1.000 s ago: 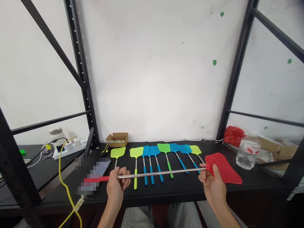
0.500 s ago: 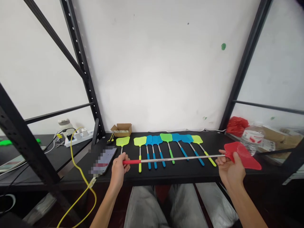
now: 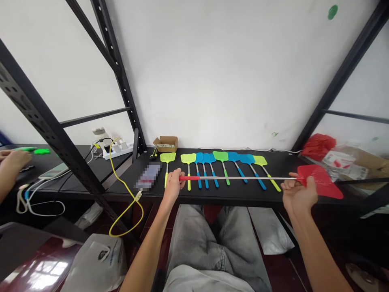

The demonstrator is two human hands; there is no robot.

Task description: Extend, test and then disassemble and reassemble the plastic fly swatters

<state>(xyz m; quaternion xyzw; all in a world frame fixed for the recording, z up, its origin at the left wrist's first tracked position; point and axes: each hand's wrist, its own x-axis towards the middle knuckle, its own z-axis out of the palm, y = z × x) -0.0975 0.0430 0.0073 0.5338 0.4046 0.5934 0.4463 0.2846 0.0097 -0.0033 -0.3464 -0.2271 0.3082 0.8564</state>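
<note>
A red fly swatter is held level across the front of the black table, its metal shaft (image 3: 252,178) stretched between my hands. My left hand (image 3: 175,181) is closed around the end of its red handle (image 3: 190,178). At the other end, my right hand (image 3: 300,190) grips the neck, thumb resting on the red paddle (image 3: 325,182). Behind the shaft lie several fly swatters in a row: yellow ones (image 3: 189,159), blue ones (image 3: 246,159) and a green one (image 3: 221,155), paddles toward the wall. Some of the blue paddles overlap their neighbours.
A phone (image 3: 148,176) with a yellow cable (image 3: 127,184) lies left of the row, near a small cardboard box (image 3: 165,144). Plastic bottle (image 3: 342,158) and red bag (image 3: 319,146) stand right. Black shelf posts flank the table. Another person's hand (image 3: 13,160) is far left.
My view has tilted down and shifted left. My hands have come nearer each other, and the swatter's shaft looks shorter. Another person's hand has entered at the far left.
</note>
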